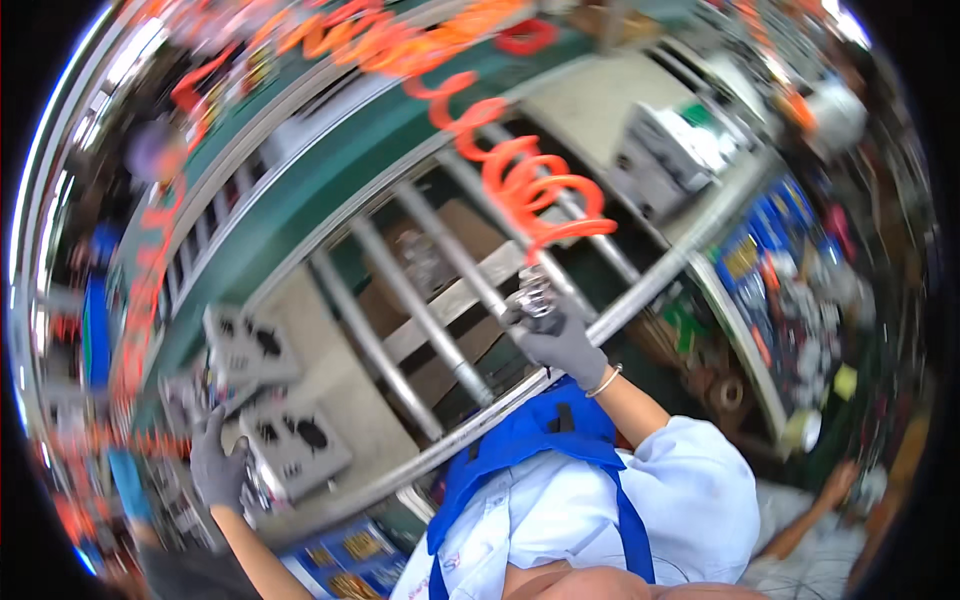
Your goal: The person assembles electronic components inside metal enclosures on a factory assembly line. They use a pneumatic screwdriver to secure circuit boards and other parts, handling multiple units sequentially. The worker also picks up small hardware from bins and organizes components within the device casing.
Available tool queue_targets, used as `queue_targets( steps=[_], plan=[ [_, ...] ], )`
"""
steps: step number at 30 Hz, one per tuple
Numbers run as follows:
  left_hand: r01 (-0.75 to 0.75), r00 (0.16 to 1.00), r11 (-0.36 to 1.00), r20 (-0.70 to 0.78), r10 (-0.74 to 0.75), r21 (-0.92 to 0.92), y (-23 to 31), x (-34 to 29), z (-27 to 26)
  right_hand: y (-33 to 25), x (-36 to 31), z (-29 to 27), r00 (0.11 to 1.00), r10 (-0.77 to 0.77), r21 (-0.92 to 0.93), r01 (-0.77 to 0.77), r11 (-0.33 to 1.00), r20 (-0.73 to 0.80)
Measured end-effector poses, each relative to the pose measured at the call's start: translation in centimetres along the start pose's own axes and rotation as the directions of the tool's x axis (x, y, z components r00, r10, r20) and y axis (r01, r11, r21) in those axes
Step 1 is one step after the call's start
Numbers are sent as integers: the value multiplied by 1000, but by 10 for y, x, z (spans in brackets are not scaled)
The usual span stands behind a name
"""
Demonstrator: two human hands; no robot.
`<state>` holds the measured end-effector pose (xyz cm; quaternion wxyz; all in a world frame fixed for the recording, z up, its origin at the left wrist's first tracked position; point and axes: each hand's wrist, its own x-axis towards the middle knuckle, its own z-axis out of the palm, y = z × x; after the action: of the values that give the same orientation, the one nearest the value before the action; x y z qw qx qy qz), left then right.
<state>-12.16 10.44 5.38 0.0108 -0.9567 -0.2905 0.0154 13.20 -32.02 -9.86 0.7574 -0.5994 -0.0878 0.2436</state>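
My right hand (565,345), in a grey glove, is closed round a silver air tool (535,290) at the end of an orange coiled hose (545,195). It is over the metal rollers, close to my body. The tool's exact kind is blurred. Out to the left, my grey-gloved left hand (218,468) is at the outer side of a grey metal housing (297,445) with dark openings, its thumb apart from its fingers. I cannot tell whether it touches the housing. A second similar housing (250,348) sits just beyond it.
Several metal rollers (425,320) span the conveyor frame. Another grey metal unit (665,160) stands on the plate to the right. Blue bins of parts (770,240) are at the right, and a blue tray (345,550) lies below left. Other people are near both edges.
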Motion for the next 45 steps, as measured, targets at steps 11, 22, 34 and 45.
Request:
queue_targets(
  steps=[11, 22, 34, 45],
  plan=[
    [-871, 372, 154, -422, 827, -466, 517, 167, 189, -20, -99, -78, 914, -368, -527, 230, 818, -173],
    [107, 707, -69, 28, 707, -992, 776, 265, 218, -110, -58, -358, 618, -538, -722, -69, 689, -573],
    [-7, 982, -98, -25, 187, -995, 817, 269, 353, -227, 166, -567, 836, -330, -856, -500, -129, -439],
    [115, 983, -195, 83, 166, -974, 739, 239, 309, -219, 137, -510, 902, -274, -923, -371, -104, -332]
  ],
)
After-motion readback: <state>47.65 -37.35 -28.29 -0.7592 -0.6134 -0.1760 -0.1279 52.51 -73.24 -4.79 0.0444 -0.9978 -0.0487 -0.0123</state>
